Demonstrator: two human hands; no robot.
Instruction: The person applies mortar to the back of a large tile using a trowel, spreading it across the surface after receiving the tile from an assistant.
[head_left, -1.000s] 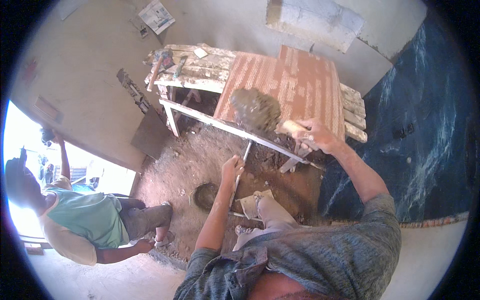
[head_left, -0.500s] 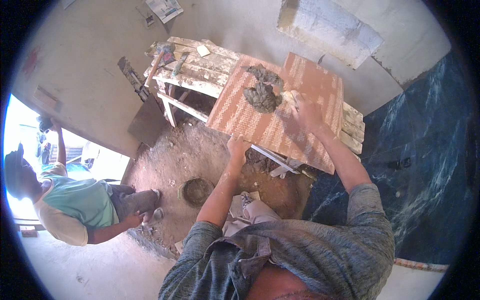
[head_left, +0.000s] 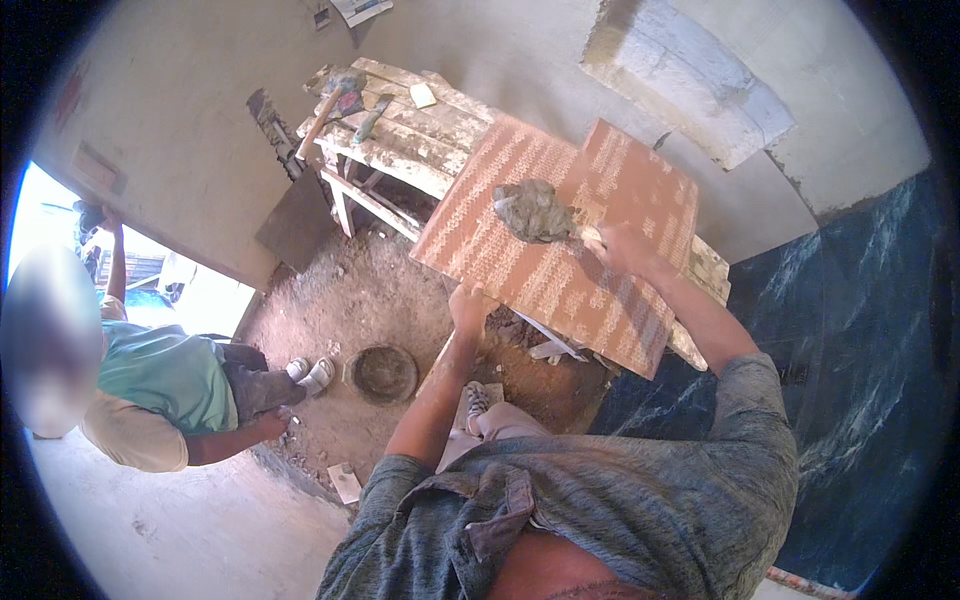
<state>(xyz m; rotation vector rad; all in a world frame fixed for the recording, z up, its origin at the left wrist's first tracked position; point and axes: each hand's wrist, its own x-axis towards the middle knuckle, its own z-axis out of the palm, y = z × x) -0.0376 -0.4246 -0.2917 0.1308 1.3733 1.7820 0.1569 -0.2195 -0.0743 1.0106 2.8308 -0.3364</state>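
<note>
My left hand (head_left: 468, 308) is closed on the near edge of a reddish-brown tile (head_left: 500, 262), whose pale-ribbed back faces up. In my right hand (head_left: 622, 248) is the light-coloured handle of a trowel (head_left: 592, 235). A lump of wet grey mortar (head_left: 535, 210) sits at the trowel's far end, over the tile, and hides the blade. A second tile (head_left: 650, 185) of the same colour lies beside the first, at the right. Both rest on a rough plank bench (head_left: 420, 145).
A hammer (head_left: 318, 122) and a green-handled tool (head_left: 372, 117) lie on the bench's left end. A round dark basin (head_left: 384, 373) stands on the dirt floor. At the left is a person in a green top (head_left: 165, 370). Dark blue marbled panels (head_left: 830, 330) cover the right side.
Two mortar masses were visible over the tile; now one lump shows at the trowel. My right hand has shifted slightly down and right. My left hand stays on the tile edge.
</note>
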